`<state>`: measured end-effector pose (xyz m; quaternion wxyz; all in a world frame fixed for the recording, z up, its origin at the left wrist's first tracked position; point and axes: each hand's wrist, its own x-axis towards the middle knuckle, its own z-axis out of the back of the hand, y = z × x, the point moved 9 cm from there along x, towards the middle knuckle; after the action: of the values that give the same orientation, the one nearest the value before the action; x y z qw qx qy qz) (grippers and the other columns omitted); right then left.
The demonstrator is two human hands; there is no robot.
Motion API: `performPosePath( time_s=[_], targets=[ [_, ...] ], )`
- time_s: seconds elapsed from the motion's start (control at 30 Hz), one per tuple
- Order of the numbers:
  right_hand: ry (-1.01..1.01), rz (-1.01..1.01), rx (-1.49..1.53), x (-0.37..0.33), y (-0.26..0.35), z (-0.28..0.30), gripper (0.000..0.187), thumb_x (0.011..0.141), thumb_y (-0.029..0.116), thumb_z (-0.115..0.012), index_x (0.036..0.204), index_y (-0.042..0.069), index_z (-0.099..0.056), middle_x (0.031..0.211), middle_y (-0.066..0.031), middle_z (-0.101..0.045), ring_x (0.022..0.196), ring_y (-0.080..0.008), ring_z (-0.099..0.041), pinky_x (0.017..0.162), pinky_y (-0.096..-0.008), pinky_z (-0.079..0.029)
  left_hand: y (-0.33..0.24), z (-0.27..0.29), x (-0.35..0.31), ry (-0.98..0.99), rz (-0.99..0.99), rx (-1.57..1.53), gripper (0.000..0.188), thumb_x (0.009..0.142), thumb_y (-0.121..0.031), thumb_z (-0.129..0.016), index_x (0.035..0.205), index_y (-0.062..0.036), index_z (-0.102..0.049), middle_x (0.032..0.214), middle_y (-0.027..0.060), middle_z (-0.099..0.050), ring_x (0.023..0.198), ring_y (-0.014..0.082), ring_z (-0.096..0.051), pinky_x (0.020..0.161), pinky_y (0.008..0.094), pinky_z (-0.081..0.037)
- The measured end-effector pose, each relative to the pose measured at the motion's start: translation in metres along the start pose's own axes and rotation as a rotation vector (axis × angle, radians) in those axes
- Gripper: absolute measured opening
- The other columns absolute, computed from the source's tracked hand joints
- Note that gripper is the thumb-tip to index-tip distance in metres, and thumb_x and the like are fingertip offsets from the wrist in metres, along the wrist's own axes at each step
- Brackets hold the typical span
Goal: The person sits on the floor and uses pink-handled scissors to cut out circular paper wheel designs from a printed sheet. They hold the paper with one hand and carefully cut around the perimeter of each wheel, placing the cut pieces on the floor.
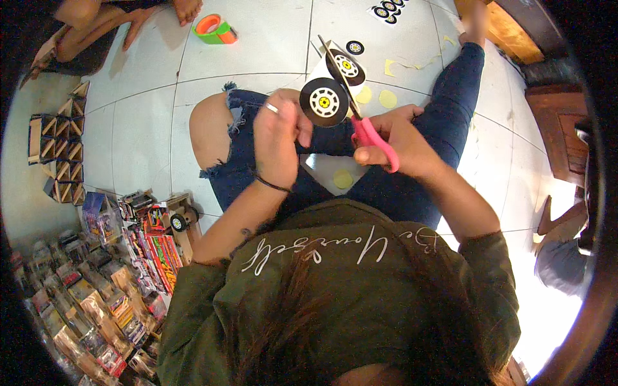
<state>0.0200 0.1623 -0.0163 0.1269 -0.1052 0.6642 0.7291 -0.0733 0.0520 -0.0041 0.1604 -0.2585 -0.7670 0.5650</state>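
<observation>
My left hand (278, 132) is closed on a piece of white paper printed with black wheels. The nearer printed wheel (324, 101) has a white hub with a yellow centre, and a second wheel (347, 64) lies just beyond it. In my right hand (404, 143) are scissors with pink handles (373, 140), my thumb and fingers around the loops. Their dark blades (338, 72) point away from me and cross the paper between the two wheels. A small white bit (273, 108) shows at my left fingers.
A small cut-out wheel (355, 47), yellow paper discs (387, 98) and a wheel sheet (388, 10) lie on the tiles. A green-and-orange tape dispenser (215, 29) is far left, near another person's hand (134, 27). Packaged goods (96, 302) and a wooden rack (59, 145) line the left.
</observation>
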Motion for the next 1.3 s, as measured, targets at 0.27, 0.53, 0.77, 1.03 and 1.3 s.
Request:
performPosePath(
  time_s=[0.27, 0.53, 0.77, 1.03, 1.3],
  targets=[
    [-0.049, -0.003, -0.001, -0.002, -0.005, -0.015, 0.045, 0.058, 0.043, -0.077, 0.064, 0.003, -0.055, 0.056, 0.001, -0.049, 0.05, -0.007, -0.042, 0.044, -0.0228, -0.032, -0.033, -0.015, -0.012, -0.007, -0.134, 0.441, 0.022, 0.088, -0.02, -0.048, 0.081, 0.0, -0.056, 0.06, -0.0002, -0.048, 0.055, 0.0043, -0.038, 0.048, 0.0206, -0.032],
    [-0.003, 0.078, 0.087, -0.006, 0.014, -0.019, 0.044, 0.06, 0.041, -0.076, 0.065, 0.002, -0.055, 0.056, 0.0008, -0.049, 0.051, -0.0071, -0.042, 0.045, -0.0234, -0.032, -0.048, -0.021, -0.019, 0.03, -0.245, 0.487, 0.024, 0.087, -0.019, -0.05, 0.077, 0.0011, -0.056, 0.056, 0.0003, -0.048, 0.053, 0.0054, -0.038, 0.048, 0.0222, -0.034],
    [0.077, -0.076, -0.008, -0.01, 0.006, -0.018, 0.051, 0.058, 0.042, -0.077, 0.079, 0.001, -0.055, 0.069, 0.0, -0.054, 0.063, -0.007, -0.05, 0.056, -0.0203, -0.04, -0.047, -0.018, -0.02, 0.074, -0.152, 0.521, 0.024, 0.088, -0.021, -0.05, 0.076, -0.0003, -0.056, 0.055, -0.0002, -0.046, 0.052, 0.0051, -0.037, 0.047, 0.0219, -0.032],
    [0.038, 0.067, -0.059, -0.008, 0.015, -0.013, 0.047, 0.06, 0.044, -0.075, 0.064, 0.002, -0.056, 0.053, -0.0014, -0.051, 0.049, -0.0079, -0.045, 0.044, -0.0228, -0.033, -0.055, -0.024, -0.02, 0.13, -0.18, 0.581, 0.025, 0.087, -0.022, -0.05, 0.076, -0.0004, -0.056, 0.055, 0.0004, -0.046, 0.051, 0.0049, -0.036, 0.046, 0.0225, -0.031],
    [0.029, 0.093, -0.051, -0.009, 0.017, -0.012, 0.046, 0.06, 0.044, -0.075, 0.06, 0.003, -0.055, 0.051, -0.0007, -0.05, 0.048, -0.0077, -0.044, 0.043, -0.0226, -0.032, -0.055, -0.024, -0.02, 0.161, -0.212, 0.619, 0.029, 0.088, -0.024, -0.049, 0.072, -0.0006, -0.053, 0.052, 0.0015, -0.045, 0.049, 0.0057, -0.036, 0.045, 0.0234, -0.031]
  ],
)
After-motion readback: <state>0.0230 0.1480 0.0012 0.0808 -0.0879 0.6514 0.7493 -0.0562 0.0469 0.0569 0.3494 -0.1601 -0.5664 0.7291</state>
